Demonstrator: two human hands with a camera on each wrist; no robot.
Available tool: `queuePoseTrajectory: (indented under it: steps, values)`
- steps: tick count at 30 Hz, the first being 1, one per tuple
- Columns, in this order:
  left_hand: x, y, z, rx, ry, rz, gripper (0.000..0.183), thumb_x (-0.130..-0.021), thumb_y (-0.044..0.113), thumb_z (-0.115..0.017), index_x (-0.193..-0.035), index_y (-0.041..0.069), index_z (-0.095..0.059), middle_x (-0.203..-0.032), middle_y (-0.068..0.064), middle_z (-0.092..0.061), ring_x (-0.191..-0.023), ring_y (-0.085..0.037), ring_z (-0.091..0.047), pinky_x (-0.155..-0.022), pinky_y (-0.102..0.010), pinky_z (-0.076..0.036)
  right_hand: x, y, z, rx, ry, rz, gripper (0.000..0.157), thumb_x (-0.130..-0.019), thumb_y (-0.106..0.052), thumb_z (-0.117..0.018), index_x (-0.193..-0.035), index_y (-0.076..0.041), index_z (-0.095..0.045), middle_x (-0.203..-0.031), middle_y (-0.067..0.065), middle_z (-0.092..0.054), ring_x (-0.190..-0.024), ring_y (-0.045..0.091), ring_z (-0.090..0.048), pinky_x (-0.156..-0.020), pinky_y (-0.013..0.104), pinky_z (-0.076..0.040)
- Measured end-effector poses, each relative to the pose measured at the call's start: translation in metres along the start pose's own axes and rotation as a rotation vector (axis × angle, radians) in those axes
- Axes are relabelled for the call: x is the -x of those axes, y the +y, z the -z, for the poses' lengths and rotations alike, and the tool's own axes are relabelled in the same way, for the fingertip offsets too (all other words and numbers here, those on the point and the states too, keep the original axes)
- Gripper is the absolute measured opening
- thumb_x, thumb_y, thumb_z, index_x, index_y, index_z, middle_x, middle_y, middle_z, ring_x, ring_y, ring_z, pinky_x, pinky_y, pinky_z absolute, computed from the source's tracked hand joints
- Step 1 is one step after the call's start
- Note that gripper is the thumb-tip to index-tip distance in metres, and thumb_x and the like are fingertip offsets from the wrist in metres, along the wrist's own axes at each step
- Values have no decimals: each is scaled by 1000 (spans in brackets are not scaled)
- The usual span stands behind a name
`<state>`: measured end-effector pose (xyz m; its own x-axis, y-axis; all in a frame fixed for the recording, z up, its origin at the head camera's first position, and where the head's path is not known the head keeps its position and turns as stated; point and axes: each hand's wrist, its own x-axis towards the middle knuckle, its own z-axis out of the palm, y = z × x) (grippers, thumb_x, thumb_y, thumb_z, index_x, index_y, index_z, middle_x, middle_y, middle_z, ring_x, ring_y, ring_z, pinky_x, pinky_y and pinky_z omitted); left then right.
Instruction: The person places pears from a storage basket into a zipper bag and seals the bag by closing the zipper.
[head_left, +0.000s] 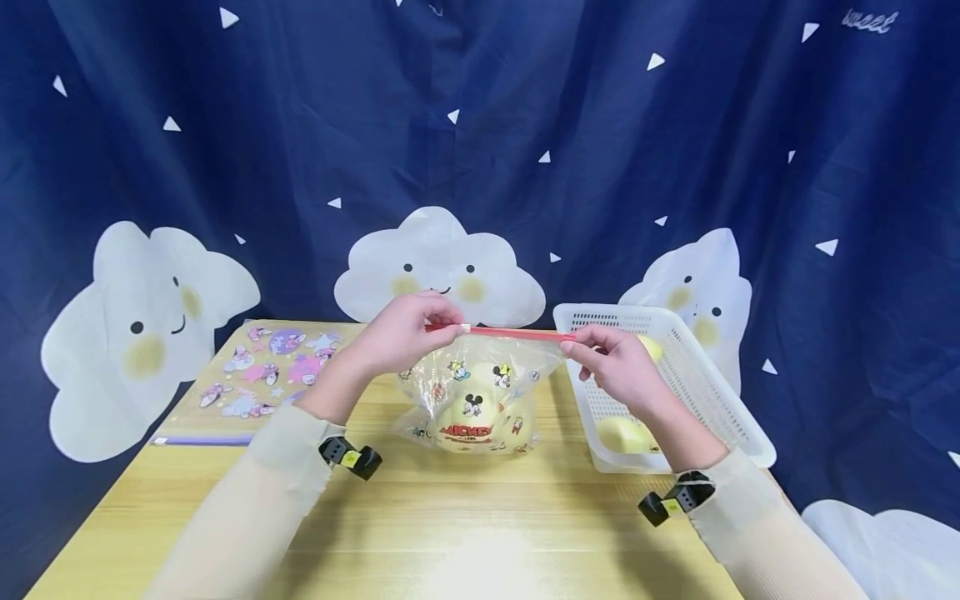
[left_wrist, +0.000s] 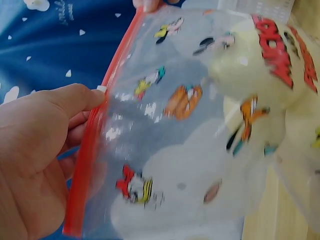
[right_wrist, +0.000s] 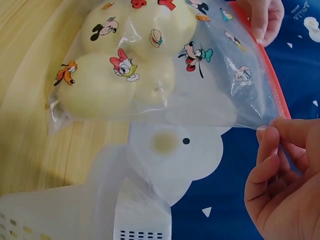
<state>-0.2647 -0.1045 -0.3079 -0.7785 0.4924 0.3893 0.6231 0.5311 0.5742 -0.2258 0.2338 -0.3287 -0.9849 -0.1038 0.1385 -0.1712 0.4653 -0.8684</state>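
Observation:
A clear zip bag (head_left: 465, 417) with cartoon prints and a red zip strip (head_left: 517, 334) stands upright at mid-table. Several pale yellow round fruits (right_wrist: 95, 85) fill its lower part, seen through the plastic. My left hand (head_left: 411, 335) pinches the strip at the white slider (left_wrist: 101, 89), thumb in front and fingers behind. At the strip's other end, my right hand (head_left: 618, 367) pinches the corner between thumb and forefinger, its other fingers curled. Between both hands the strip is stretched straight, and the upper part of the bag is slack of fruit.
To the right, a white plastic basket (head_left: 753, 446) with slotted walls holds a few pale yellow fruits (head_left: 626, 435), partly hidden by my right hand. A flat printed bag (head_left: 240, 383) with a purple zip lies at the left. Behind the table hangs a blue curtain (head_left: 487, 100).

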Motion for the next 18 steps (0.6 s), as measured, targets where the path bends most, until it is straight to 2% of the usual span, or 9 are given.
queuePoseTrajectory:
  steps: [5, 11, 18]
  values:
    - [10, -10, 12, -9, 15, 21, 9, -104, 14, -74, -107, 9, -81, -104, -5, -76, -98, -21, -69, -94, -44, -60, 0, 0, 0, 2, 0, -4, 23, -105, -25, -76, -109, -2, -74, -93, 2, -65, -72, 16, -65, -56, 24, -44]
    - [22, -24, 25, -18, 46, 63, 9, -104, 14, -75, -108, 9, -81, -106, -7, -76, -100, -23, -68, -95, -46, -61, -1, 2, 1, -5, 0, -16, 25, -106, -25, -76, -111, -1, -74, -85, -7, -65, -71, 14, -65, -55, 23, -45]
    - [36, -39, 39, -67, 84, 99, 9, -104, 16, -76, -110, 11, -82, -103, -4, -75, -97, -21, -67, -84, -37, -53, -3, 3, 0, -8, 2, -15, 24, -106, -24, -75, -111, -1, -74, -82, -10, -66, -70, 13, -65, -54, 23, -43]
